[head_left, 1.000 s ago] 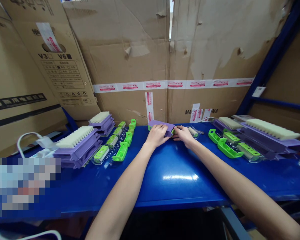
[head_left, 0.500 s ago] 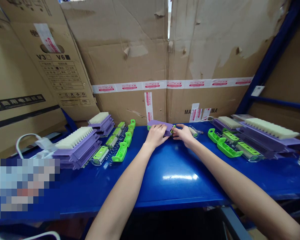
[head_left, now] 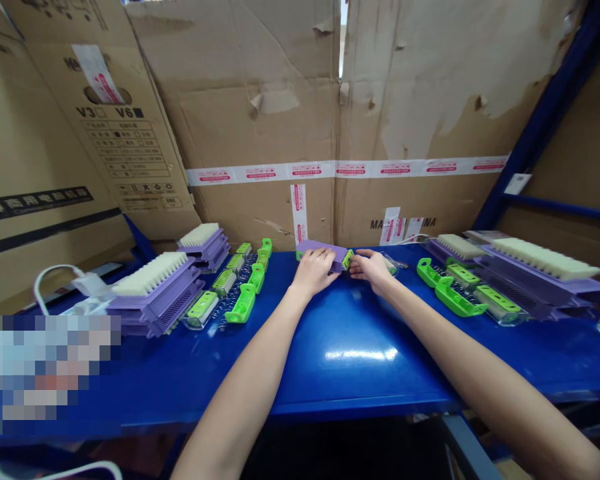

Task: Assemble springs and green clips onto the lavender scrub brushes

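Note:
My left hand [head_left: 316, 268] is closed over a purple plastic case [head_left: 305, 248] at the back middle of the blue table. A bright green end piece [head_left: 347, 259] shows at the case's right end, and more green peeks out at its left. Just right of that end piece is my right hand [head_left: 371, 270], its fingers extended towards it and slightly bent. Whether the fingertips touch the green piece I cannot tell. Behind the right hand lies a clear-sided, green-topped block [head_left: 393, 269], partly hidden.
On the left stand purple cases topped with cream bristle pads [head_left: 150, 273], green-topped blocks [head_left: 203, 307], small springs [head_left: 230, 300] and green brackets [head_left: 243, 305]. Similar purple cases [head_left: 520, 287] and green brackets [head_left: 455, 300] sit at right. A cardboard wall [head_left: 250, 133] closes the back.
My right hand has drawn slightly right from the case's end, so more of the green end piece shows. My left hand keeps its hold on the purple case.

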Demonstrator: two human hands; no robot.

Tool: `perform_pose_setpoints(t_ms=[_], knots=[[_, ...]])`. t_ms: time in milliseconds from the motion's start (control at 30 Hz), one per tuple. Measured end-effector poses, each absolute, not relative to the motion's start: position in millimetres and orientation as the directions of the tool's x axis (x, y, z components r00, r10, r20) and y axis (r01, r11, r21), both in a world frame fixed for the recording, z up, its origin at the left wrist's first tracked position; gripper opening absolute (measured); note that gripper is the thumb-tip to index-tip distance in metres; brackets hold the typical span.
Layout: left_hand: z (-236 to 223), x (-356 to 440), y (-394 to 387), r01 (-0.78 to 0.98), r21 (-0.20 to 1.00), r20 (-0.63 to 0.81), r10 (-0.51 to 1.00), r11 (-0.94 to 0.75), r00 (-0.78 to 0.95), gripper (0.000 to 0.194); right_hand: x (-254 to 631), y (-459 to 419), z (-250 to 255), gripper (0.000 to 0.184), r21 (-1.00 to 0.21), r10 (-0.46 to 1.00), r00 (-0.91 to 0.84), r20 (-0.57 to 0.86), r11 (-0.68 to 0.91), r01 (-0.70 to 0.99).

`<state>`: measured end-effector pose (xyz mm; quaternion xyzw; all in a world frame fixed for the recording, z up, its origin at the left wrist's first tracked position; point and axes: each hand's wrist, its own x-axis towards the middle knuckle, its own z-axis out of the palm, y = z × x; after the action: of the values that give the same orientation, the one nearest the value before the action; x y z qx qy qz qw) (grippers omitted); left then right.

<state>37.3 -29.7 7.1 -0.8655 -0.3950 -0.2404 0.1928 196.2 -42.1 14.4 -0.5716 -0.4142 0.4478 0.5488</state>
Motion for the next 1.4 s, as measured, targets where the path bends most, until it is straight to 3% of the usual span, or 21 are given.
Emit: perform_pose_setpoints(t_ms=[233,433,733,867,1067,1233,1400], knots=[[4.9,36.4,-27.4,0.78,-0.149,0.572,0.591,-0.608,0.569,0.038,191.6,-43.9,11.4,0.028,-0.991,0.985,0.173,-0.01,-0.033,0.131],[3.9,36.9,-26.4,0.776,-0.152,0.582,0.579,-0.612,0.571,0.038,189.7,-46.4,13.6,0.018,-0.99,0.985,0.172,0.007,-0.018,0.143],[6.2,38.1,-29.2,0.775,-0.161,0.572,0.582,-0.611,0.578,0.033,190.9,-47.2,15.3,0.021,-0.982,0.987,0.157,-0.017,-0.045,0.182],[5.7,38.7,-29.3,0.77,-0.163,0.571,0.577,-0.617,0.583,0.033,191.8,-47.0,15.6,0.02,-0.988,0.984,0.177,-0.023,-0.05,0.147],[6.6,39.1,-30.5,0.769,-0.156,0.559,0.587,-0.619,0.586,0.036,195.4,-43.4,13.4,0.013,-0.995,0.988,0.125,-0.095,-0.09,-0.039],[8.1,38.7,-32.0,0.774,-0.151,0.549,0.599,-0.614,0.583,0.038,194.4,-41.6,10.4,0.008,-0.992,0.991,0.073,-0.116,-0.112,-0.058],[7.4,38.2,-31.2,0.777,-0.158,0.547,0.602,-0.609,0.582,0.037,191.9,-43.5,10.2,0.025,-0.996,0.991,0.097,-0.092,-0.09,-0.026]])
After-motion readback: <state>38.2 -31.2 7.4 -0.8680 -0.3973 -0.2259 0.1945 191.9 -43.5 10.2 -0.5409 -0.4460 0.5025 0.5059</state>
